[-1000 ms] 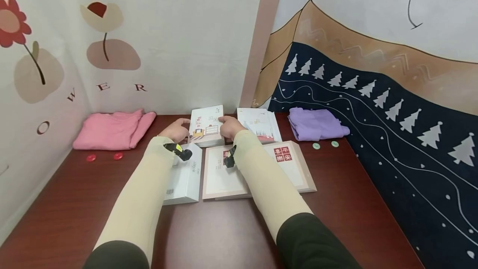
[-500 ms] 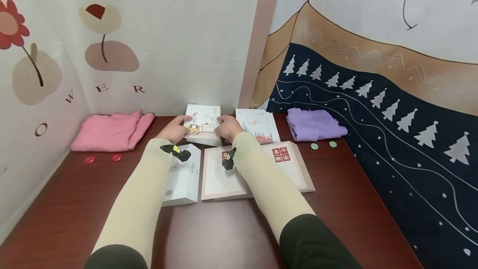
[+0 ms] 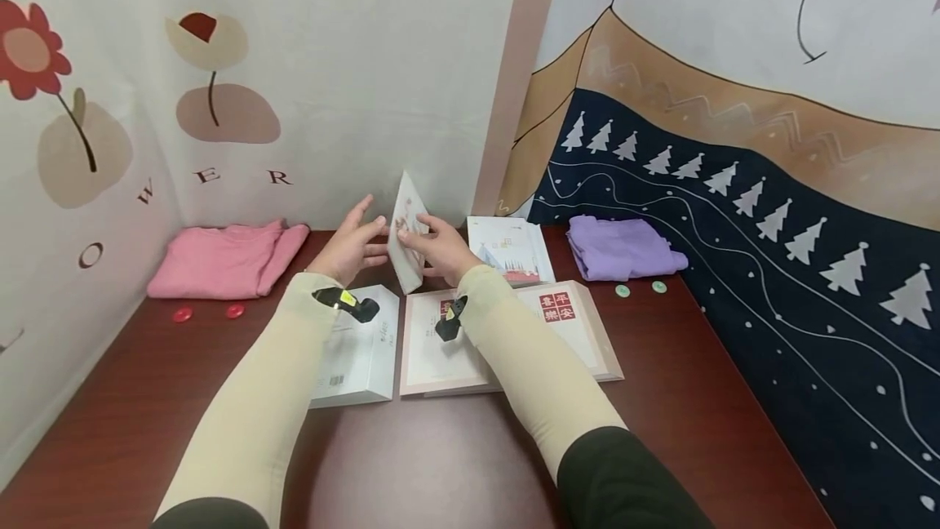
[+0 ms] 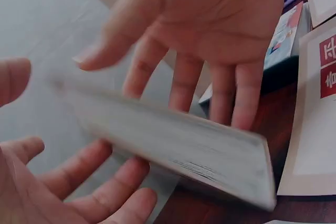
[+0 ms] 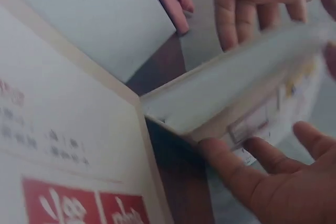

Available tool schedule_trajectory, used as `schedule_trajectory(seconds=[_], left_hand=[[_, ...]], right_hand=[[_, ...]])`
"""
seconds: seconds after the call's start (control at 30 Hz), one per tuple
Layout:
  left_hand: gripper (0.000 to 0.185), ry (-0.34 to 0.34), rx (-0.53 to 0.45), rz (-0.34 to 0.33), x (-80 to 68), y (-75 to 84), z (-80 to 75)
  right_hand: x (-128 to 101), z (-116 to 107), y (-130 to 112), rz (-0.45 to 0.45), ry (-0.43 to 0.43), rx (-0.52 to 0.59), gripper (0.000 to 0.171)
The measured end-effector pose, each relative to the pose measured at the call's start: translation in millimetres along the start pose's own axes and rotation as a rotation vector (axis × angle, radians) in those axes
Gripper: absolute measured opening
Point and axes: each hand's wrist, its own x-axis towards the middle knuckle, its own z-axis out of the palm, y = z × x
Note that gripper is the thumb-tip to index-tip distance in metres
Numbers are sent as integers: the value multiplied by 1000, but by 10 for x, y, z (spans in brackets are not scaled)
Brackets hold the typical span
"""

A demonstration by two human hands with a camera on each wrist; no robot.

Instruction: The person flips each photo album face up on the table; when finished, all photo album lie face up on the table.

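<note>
Nearest the person, on the dark red desk (image 3: pixel 455 464), lay a white box (image 3: pixel 357 357) on the left and two flat cream-bordered boxes, one (image 3: pixel 433 345) under the right forearm and one with red characters (image 3: pixel 569 325) to its right. Both forearms, in cream sleeves, reached forward over them

Just beyond, the small illustrated book (image 3: pixel 407 231) stood tipped up on its lower edge, that corner at or just above the desk, its printed cover facing right. The left hand (image 3: pixel 351 243) was on its left face with fingers straight and spread, pressing flat rather than wrapping. The right hand (image 3: pixel 438 247) met it from the other side, fingers laid along the cover and the thumb toward the upper edge; the grip was a loose, wide clasp between two nearly flat hands, not a pinch. In the left wrist view the page block (image 4: pixel 173 148) showed as a thick blurred slab between the fingers

Judging by that thickness, the book was probably light yet stiff enough to hold its shape, with a smooth cover that might slide between flat palms; taking it by the long edges or the spine would likely be surest

Farther back lay another illustrated book (image 3: pixel 510 250) flat on the desk, a folded purple cloth (image 3: pixel 620 245) with two green buttons (image 3: pixel 622 291) to the right, and a folded pink cloth (image 3: pixel 228 261) with two red buttons (image 3: pixel 182 314) to the left, against the printed wall hangings (image 3: pixel 734 145)
</note>
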Motion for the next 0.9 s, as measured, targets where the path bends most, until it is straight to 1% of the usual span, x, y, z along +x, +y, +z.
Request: schedule_trajectory(seconds=[0.13, 0.2, 0.27, 0.37, 0.43, 0.5, 0.57, 0.6, 0.63, 0.7, 0.8, 0.9], left_hand=[[73, -60, 35, 10, 24, -59, 55], [71, -77, 64, -2, 42, -112, 72], [70, -94, 97, -9, 61, -166, 82], [71, -85, 144, -27, 82, -229, 81], [73, -62, 196, -41, 86, -254, 74], [76, -13, 281, -83, 67, -264, 52], [77, 22, 375, -129, 46, -269, 28], [77, 33, 419, -148, 38, -271, 16], [78, 43, 438, -165, 32, -273, 7], [78, 50, 457, -180, 31, -279, -5], [79, 56, 427, -171, 48, -293, -8], [80, 56, 440, -153, 62, -316, -32]], right_hand=[[43, 16, 46, -21, 0, 147, 77], [65, 21, 71, -35, -4, 160, 81], [77, 19, 94, -46, 8, 120, 86], [66, 5, 116, -65, 70, -48, 90], [47, -8, 115, -65, 148, -209, 94], [25, -15, 101, -52, 212, -374, 97], [10, -19, 89, -24, 252, -511, 101], [5, -22, 85, -7, 262, -566, 103], [5, -25, 83, 7, 262, -590, 103], [17, -38, 95, 31, 237, -581, 102], [48, -72, 129, 82, 193, -482, 103], [70, -113, 162, 109, 164, -402, 102]])
